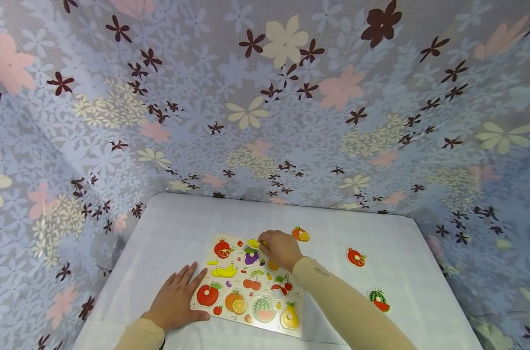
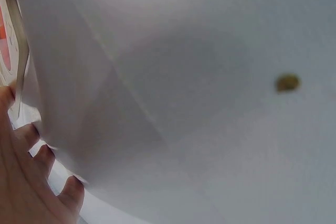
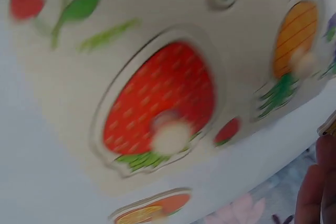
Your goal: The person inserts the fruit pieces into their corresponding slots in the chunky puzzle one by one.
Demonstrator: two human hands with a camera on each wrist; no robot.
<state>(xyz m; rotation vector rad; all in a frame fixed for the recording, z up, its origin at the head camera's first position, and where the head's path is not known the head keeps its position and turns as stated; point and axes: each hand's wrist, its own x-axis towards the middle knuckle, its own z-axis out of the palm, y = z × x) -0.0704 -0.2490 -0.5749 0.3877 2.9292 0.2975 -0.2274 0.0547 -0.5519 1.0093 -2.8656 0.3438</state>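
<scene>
A fruit puzzle board (image 1: 243, 288) lies on the white table. My left hand (image 1: 177, 297) rests at its left edge with fingers spread; in the left wrist view these fingers touch the board's rim (image 2: 22, 51). Over the board's far edge, my right hand (image 1: 280, 248) pinches a yellow banana piece (image 1: 253, 243) beside the grapes (image 1: 250, 255). Its underside and knob are hidden by the fingers. Close in the right wrist view are a strawberry piece (image 3: 163, 100) and a pineapple piece (image 3: 296, 40), each with a knob. A banana picture (image 1: 224, 271) shows on the board.
To the right of the board lie loose pieces: an orange (image 1: 300, 234) near the far edge, a pomegranate (image 1: 356, 257) and a watermelon (image 1: 379, 300). Flower-patterned cloth (image 1: 265, 146) hangs behind the table (image 1: 181, 218) and at both sides.
</scene>
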